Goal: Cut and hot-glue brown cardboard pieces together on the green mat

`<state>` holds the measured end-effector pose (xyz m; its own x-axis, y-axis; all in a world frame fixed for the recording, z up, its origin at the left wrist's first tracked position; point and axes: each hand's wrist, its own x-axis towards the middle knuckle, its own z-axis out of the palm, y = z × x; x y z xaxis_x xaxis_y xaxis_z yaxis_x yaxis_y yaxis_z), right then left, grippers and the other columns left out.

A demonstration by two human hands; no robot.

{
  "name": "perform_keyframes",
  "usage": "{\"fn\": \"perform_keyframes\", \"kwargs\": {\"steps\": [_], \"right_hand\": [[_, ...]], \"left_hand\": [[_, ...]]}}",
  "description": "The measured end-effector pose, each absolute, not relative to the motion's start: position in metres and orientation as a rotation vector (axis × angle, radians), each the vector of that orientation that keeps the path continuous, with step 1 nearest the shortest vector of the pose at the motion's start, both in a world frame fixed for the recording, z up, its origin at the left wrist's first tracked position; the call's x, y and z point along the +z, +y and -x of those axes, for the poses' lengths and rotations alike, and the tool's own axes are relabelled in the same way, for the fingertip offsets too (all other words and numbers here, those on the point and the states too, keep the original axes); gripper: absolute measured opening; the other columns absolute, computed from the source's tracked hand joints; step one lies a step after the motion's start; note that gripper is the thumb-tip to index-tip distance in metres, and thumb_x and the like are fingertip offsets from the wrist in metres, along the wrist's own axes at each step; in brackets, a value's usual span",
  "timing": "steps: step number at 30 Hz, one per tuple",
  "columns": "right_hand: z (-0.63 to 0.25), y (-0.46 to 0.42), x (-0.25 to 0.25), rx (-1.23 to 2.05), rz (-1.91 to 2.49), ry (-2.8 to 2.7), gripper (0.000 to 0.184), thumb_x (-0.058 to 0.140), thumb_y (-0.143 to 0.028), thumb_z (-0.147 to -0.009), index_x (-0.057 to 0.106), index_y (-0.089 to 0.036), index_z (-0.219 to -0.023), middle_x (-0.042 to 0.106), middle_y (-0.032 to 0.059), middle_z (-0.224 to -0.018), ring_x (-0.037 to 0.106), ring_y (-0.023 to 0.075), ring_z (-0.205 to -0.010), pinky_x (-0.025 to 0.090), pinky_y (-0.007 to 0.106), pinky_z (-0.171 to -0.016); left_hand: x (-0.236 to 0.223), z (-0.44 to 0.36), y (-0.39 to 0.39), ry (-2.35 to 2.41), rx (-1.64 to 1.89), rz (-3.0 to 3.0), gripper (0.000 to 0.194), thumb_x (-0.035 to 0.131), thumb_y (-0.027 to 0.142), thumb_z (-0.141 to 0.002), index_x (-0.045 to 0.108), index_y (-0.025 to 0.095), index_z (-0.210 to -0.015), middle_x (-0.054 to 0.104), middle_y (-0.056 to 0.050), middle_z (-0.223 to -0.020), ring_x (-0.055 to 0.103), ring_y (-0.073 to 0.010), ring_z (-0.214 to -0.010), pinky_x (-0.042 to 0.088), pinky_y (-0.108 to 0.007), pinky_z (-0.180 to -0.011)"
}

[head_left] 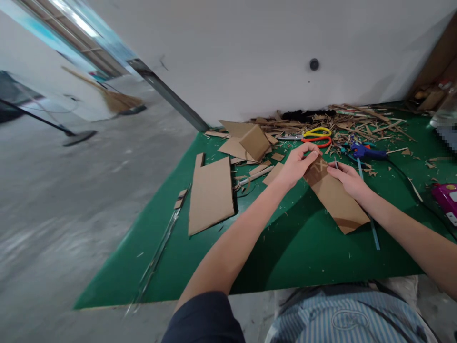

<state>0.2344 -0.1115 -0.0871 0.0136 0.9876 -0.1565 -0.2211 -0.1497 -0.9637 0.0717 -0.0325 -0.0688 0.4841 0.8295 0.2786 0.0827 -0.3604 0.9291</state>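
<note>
A brown cardboard piece (337, 202) with pale marks near its upper end is held over the green table, tilted towards me. My left hand (303, 164) pinches its upper left corner, fingers curled round the edge. My right hand (347, 179) grips its right edge, the thumb lying on the face. By the right fingertips a thin greyish sliver shows, too small to name. Just beyond the hands lie scissors (317, 138) with yellow and red handles. To the right is a blue glue gun (369, 152), and a translucent bluish strip (374, 233) runs beneath my right forearm.
Cardboard scraps (357, 123) are heaped along the white wall. A larger cardboard sheet (211, 195) lies left of my arm, with clear thin sticks (160, 247) near the table's left edge. A purple box (446, 200) sits at right. A broom (119, 100) is on the floor.
</note>
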Motion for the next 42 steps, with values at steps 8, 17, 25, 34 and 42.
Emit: {"fn": "perform_keyframes", "kwargs": {"steps": [8,17,25,34,42], "right_hand": [[-0.232,-0.111,-0.087,1.372,1.201,-0.981,0.032,0.076,-0.045,-0.062,0.064,-0.021,-0.08,0.063,-0.0018,-0.076,0.056,0.0135,-0.068,0.042,0.027,-0.066],[-0.245,-0.112,-0.075,1.391,1.226,-1.078,0.032,0.073,-0.046,-0.068,0.067,-0.02,-0.087,0.066,0.0022,-0.083,0.06,0.0154,-0.073,0.043,0.027,-0.063],[-0.255,-0.105,-0.076,1.088,1.366,-1.029,0.029,0.07,-0.043,-0.072,0.058,-0.022,-0.088,0.054,-0.0003,-0.076,0.045,0.0106,-0.058,0.024,0.022,-0.041],[-0.242,-0.112,-0.087,1.255,1.143,-1.093,0.039,0.055,-0.061,-0.084,0.058,-0.025,-0.099,0.058,0.0021,-0.085,0.052,0.0139,-0.07,0.027,0.022,-0.043],[-0.25,-0.11,-0.085,0.594,1.364,-1.542,0.039,0.041,-0.046,-0.096,0.066,-0.021,-0.112,0.067,0.0093,-0.097,0.06,0.0217,-0.086,0.044,0.035,-0.073]], "left_hand": [[-0.058,-0.062,-0.03,0.796,0.819,-1.736,0.023,0.067,0.035,-0.082,0.065,0.02,-0.099,0.067,-0.003,-0.09,0.06,-0.0143,-0.08,0.045,-0.026,-0.072],[-0.055,-0.059,-0.021,0.991,1.076,-1.333,0.015,0.069,0.033,-0.076,0.064,0.021,-0.07,0.063,0.001,-0.069,0.057,-0.0129,-0.064,0.043,-0.024,-0.057],[-0.054,-0.033,0.002,0.885,1.248,-1.169,0.025,0.068,0.042,-0.079,0.065,0.026,-0.099,0.072,-0.001,-0.095,0.068,-0.0169,-0.084,0.053,-0.028,-0.065],[-0.071,-0.06,-0.012,0.796,1.1,-0.888,0.029,0.074,0.036,-0.077,0.061,0.021,-0.099,0.073,-0.003,-0.093,0.07,-0.0189,-0.088,0.058,-0.035,-0.08],[-0.063,-0.055,-0.014,0.939,1.024,-1.007,0.019,0.069,0.031,-0.078,0.063,0.021,-0.093,0.073,-0.003,-0.084,0.069,-0.0203,-0.076,0.057,-0.035,-0.072]]}}
